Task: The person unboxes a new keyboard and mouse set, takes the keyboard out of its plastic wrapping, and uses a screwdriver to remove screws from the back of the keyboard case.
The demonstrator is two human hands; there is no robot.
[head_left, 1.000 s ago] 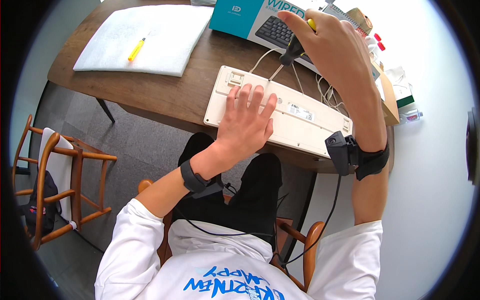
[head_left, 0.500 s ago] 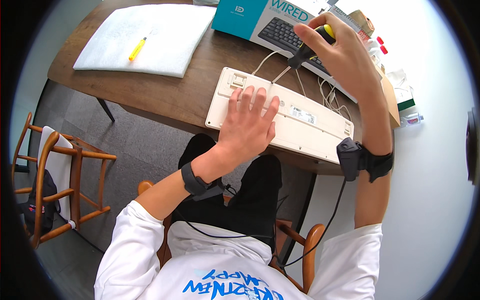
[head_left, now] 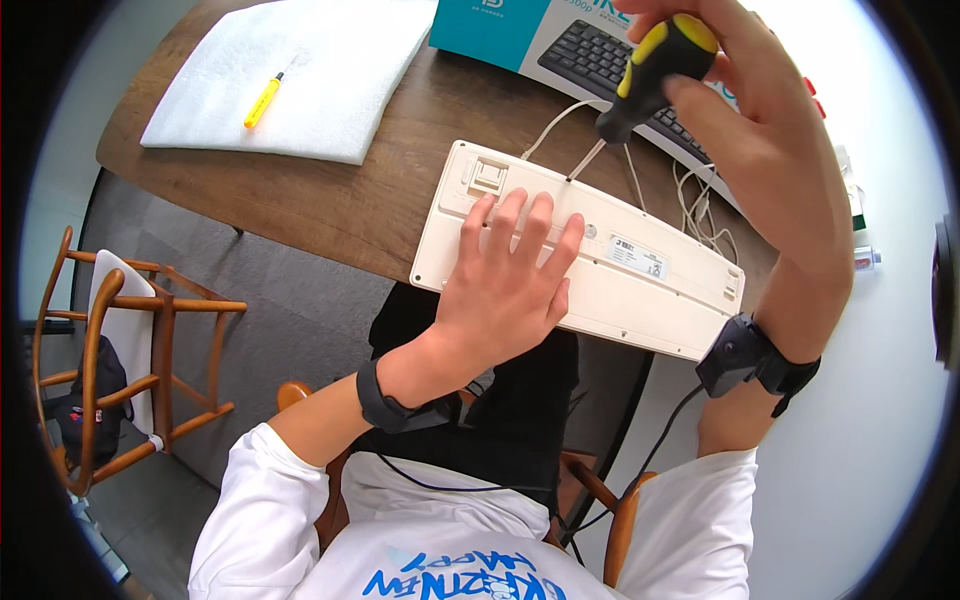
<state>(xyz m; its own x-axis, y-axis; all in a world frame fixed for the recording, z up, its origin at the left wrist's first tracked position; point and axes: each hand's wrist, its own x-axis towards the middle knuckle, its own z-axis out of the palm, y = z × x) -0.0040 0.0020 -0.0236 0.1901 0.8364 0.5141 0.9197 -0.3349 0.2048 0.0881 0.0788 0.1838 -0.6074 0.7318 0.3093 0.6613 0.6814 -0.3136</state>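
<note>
A cream-white keyboard [head_left: 625,305] lies upside down at the table's near edge, its underside with screw holes and a label facing up. My left hand [head_left: 500,285] rests flat on its left half, fingers spread. Above and to the right, my right hand [head_left: 760,120] grips the black-and-yellow handle of a screwdriver [head_left: 655,80] between thumb and fingers. The screwdriver leans, with its shaft running down to a hole near the keyboard's far edge. The tip itself is hidden in that hole.
On the wooden table [head_left: 260,200], a white foam sheet [head_left: 200,90] bears a small yellow screwdriver [head_left: 262,103]. A teal-and-white keyboard box [head_left: 545,45] stands behind the keyboard. A white cable [head_left: 697,212] lies coiled at the right. A wooden chair [head_left: 160,370] stands at left.
My right hand has turned and shifted on the screwdriver's handle, showing more of its top. The keyboard and both hands appear slightly lower and further right in view. My left hand stays on the keyboard.
</note>
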